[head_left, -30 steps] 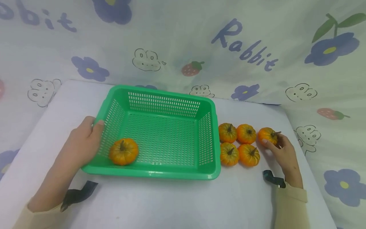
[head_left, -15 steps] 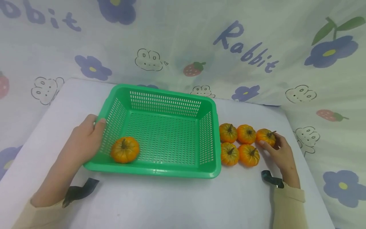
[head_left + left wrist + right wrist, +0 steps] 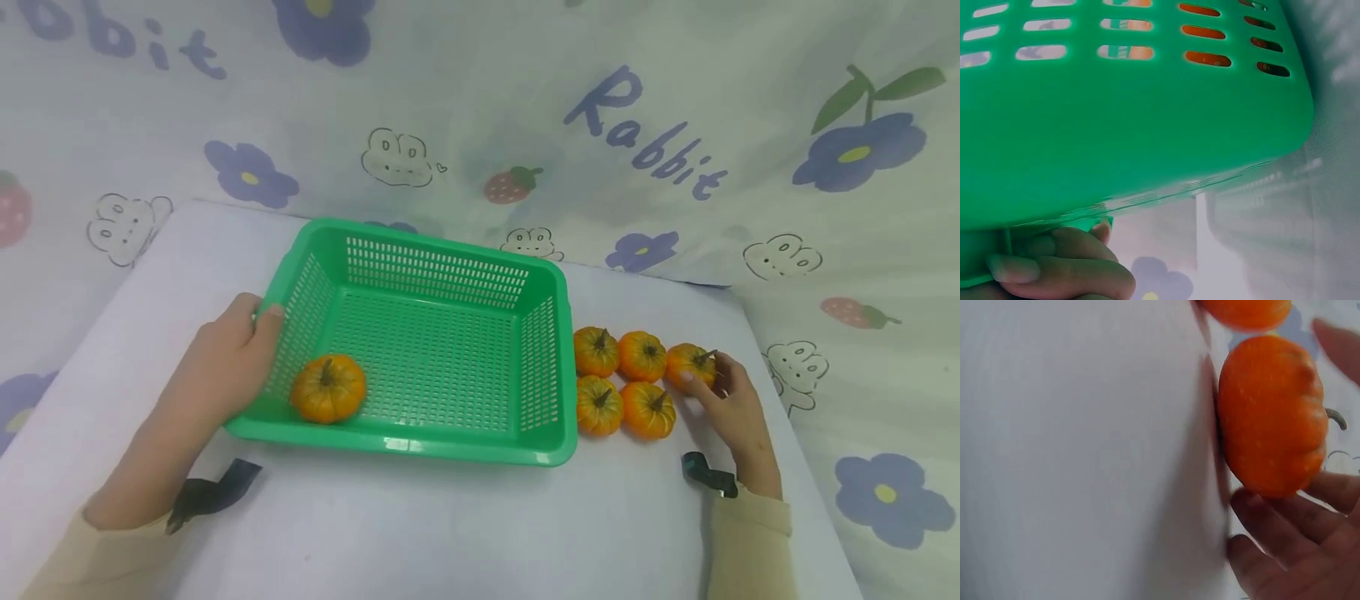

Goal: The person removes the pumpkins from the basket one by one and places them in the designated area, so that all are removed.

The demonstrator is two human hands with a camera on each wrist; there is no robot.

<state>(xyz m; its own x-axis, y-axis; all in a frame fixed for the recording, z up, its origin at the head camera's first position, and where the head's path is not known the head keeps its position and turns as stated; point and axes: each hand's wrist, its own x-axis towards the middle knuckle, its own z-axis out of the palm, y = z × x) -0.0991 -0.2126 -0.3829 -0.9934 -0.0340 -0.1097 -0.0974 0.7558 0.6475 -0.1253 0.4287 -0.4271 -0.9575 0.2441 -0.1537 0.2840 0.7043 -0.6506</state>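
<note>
My left hand (image 3: 228, 358) grips the left rim of a green plastic basket (image 3: 405, 450); in the left wrist view its curled fingers (image 3: 1066, 272) lie under the rim. One small orange pumpkin (image 3: 328, 388) sits inside, at the near left corner. Off to the right, my right hand (image 3: 735, 404) holds another small pumpkin (image 3: 690, 367), thumb on its near side and fingers around its right side. That pumpkin (image 3: 1272, 415) stands on the table, stem up. Beside it are two rows of pumpkins, including a back one (image 3: 642, 357) and a front one (image 3: 648, 411).
A white cloth covers the table (image 3: 450, 533). Behind it hangs a printed curtain (image 3: 465, 100) with flowers and rabbits. Dark straps (image 3: 213, 492) hang at both wrists. The pumpkin rows stand close against the basket's right side.
The pumpkin in my right hand has slid left, closing the gap to the back row. My left hand keeps its grip on the basket. The head view has shifted slightly.
</note>
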